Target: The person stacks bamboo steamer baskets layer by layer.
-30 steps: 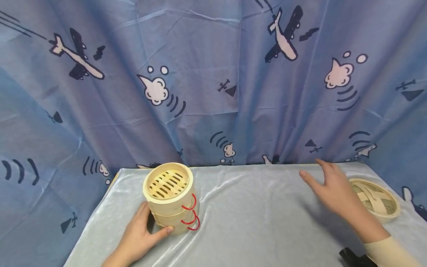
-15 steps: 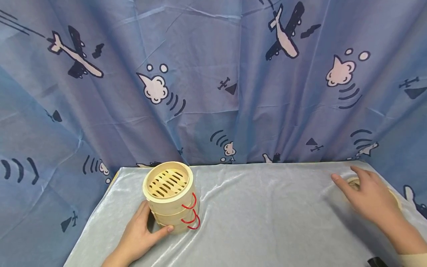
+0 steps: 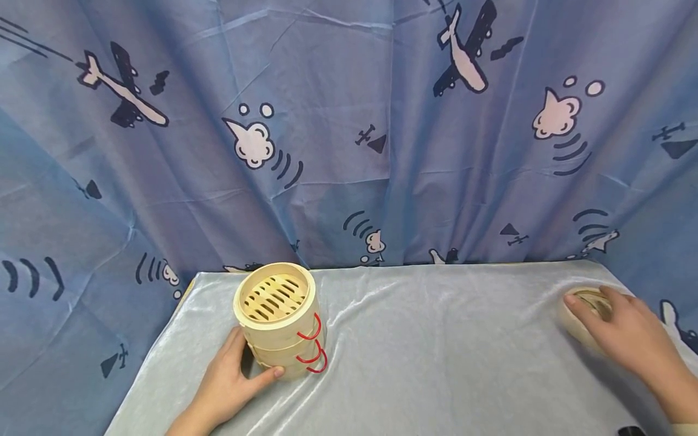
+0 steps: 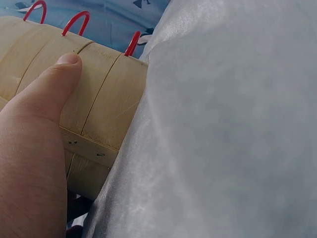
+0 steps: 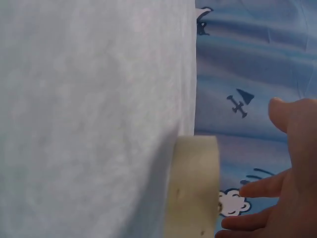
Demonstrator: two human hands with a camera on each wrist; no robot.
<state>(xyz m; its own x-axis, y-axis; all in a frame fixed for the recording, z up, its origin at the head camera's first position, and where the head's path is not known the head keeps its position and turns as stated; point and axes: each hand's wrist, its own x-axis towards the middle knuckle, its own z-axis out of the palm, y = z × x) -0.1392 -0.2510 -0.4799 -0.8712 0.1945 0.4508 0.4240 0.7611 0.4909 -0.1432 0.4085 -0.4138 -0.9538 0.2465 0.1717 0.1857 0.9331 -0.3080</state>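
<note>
At the left of the head view stands a stack of bamboo steamer baskets (image 3: 280,342), its top basket uncovered and showing a slatted base. Red loops (image 4: 77,22) stick out from its side. My left hand (image 3: 220,384) grips the lower part of the stack, thumb (image 4: 59,84) flat along the near wall and fingers around the far left side. On the far right lies a round bamboo lid (image 3: 578,333), partly hidden under my right hand (image 3: 635,330). In the right wrist view that hand is spread just above the lid, with a gap between its fingertips and the rim.
A grey velvety cloth (image 3: 425,351) with some creases covers the table. Behind it hangs a blue curtain (image 3: 327,133) printed with planes and clouds. A small black object (image 3: 631,431) shows at the bottom right edge.
My right hand has moved right and lowered from beside the lid to over it, with the thumb now overlapping its left rim. The left hand and steamer stack have stayed in place.
</note>
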